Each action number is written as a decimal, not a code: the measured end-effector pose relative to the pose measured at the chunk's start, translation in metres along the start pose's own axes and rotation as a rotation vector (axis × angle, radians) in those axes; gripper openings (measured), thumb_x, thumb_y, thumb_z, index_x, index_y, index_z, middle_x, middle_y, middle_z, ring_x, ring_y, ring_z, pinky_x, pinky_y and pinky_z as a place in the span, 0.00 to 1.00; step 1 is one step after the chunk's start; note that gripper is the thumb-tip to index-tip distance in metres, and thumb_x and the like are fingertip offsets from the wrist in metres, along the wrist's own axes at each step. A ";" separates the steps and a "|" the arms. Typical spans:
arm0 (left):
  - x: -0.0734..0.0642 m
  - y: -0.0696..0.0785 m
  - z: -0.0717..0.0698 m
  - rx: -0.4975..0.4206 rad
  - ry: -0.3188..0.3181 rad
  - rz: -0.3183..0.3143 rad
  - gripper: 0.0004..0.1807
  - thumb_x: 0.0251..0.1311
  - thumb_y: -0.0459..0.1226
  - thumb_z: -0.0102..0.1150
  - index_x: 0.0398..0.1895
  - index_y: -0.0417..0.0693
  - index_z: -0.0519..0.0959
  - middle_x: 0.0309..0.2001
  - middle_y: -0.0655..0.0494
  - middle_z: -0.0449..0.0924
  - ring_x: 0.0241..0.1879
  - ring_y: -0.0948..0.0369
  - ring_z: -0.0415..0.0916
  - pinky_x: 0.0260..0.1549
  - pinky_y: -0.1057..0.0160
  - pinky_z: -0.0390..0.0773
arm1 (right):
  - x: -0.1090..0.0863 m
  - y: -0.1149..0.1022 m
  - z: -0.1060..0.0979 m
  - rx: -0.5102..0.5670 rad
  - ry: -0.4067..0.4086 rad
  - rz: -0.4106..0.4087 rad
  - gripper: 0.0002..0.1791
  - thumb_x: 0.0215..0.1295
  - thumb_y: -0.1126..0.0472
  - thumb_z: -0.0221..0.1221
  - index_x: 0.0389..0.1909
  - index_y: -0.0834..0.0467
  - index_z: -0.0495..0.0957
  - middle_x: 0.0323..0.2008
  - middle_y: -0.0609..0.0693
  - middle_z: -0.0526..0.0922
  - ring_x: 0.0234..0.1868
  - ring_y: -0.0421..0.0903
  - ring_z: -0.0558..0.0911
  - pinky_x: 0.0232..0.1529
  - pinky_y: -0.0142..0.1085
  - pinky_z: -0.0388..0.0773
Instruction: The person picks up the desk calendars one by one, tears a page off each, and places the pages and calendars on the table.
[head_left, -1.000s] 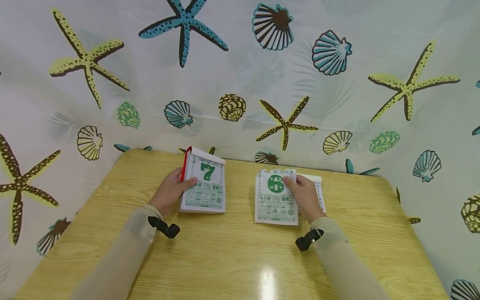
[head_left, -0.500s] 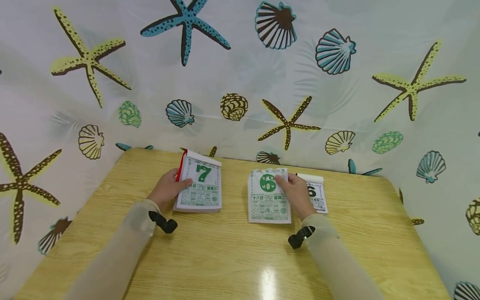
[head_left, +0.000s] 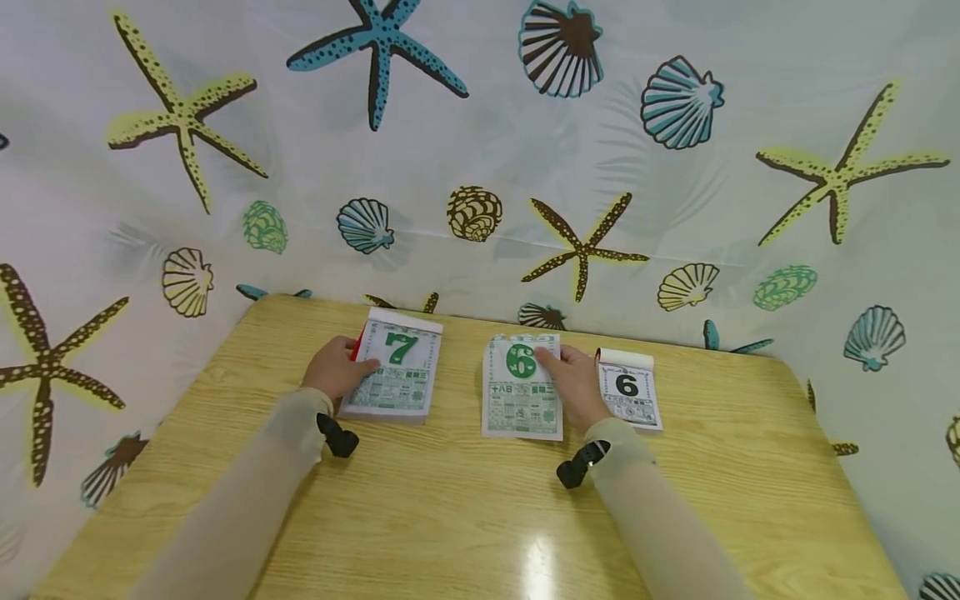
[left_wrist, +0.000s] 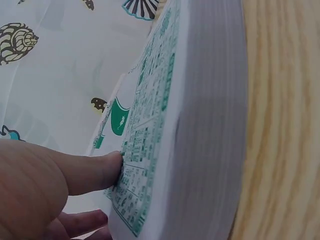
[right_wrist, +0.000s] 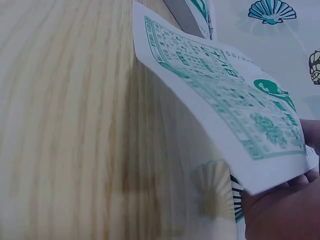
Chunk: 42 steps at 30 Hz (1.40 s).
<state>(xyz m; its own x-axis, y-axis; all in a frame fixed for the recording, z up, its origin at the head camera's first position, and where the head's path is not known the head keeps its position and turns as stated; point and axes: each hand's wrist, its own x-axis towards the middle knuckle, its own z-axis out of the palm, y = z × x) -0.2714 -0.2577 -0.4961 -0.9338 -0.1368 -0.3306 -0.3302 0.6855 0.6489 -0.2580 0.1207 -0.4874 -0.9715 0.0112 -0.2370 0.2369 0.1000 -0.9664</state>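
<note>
A thick tear-off calendar (head_left: 395, 375) with a green 7 on its top page is gripped at its left edge by my left hand (head_left: 336, 371). The left thumb lies on the printed page, and the block of pages (left_wrist: 210, 120) shows its bottom edge in the left wrist view. My right hand (head_left: 577, 387) pinches a loose calendar page (head_left: 521, 408) with a green 6 and a ragged top edge. In the right wrist view the page (right_wrist: 220, 95) bends over the table, with fingers beneath it. Behind the right hand lies a smaller calendar (head_left: 628, 387) showing a black 6.
Both calendars are near the back of the wooden table (head_left: 450, 517). A white cloth (head_left: 465, 125) printed with starfish and shells hangs behind the table and along its sides.
The right hand has moved left with the loose page, uncovering more of the smaller calendar. The left hand has lowered and tilted the thick calendar slightly; its grip stays the same.
</note>
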 end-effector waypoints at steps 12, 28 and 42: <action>0.000 -0.007 -0.012 0.179 0.012 0.042 0.30 0.71 0.52 0.62 0.57 0.33 0.76 0.51 0.40 0.80 0.43 0.49 0.74 0.46 0.51 0.76 | 0.013 0.013 0.023 -0.090 0.036 0.030 0.18 0.77 0.50 0.60 0.54 0.60 0.83 0.41 0.55 0.89 0.35 0.44 0.88 0.37 0.34 0.84; -0.001 -0.008 -0.009 0.166 0.006 0.033 0.26 0.73 0.50 0.60 0.55 0.35 0.76 0.46 0.43 0.80 0.43 0.50 0.73 0.43 0.55 0.72 | 0.023 0.015 0.040 -0.164 0.076 0.022 0.23 0.77 0.55 0.59 0.64 0.66 0.77 0.55 0.61 0.83 0.52 0.52 0.84 0.55 0.44 0.81; -0.001 -0.011 -0.005 0.133 0.006 0.036 0.30 0.73 0.53 0.58 0.58 0.34 0.74 0.49 0.41 0.79 0.43 0.50 0.74 0.41 0.56 0.72 | -0.034 0.000 -0.014 -0.269 -0.122 -0.070 0.28 0.76 0.59 0.56 0.72 0.64 0.66 0.64 0.63 0.74 0.62 0.56 0.78 0.61 0.48 0.78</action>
<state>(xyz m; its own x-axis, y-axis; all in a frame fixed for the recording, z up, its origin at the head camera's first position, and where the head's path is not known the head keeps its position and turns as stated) -0.2674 -0.2689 -0.4993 -0.9456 -0.1141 -0.3046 -0.2755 0.7789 0.5635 -0.2255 0.1338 -0.4784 -0.9727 -0.1227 -0.1970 0.1421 0.3563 -0.9235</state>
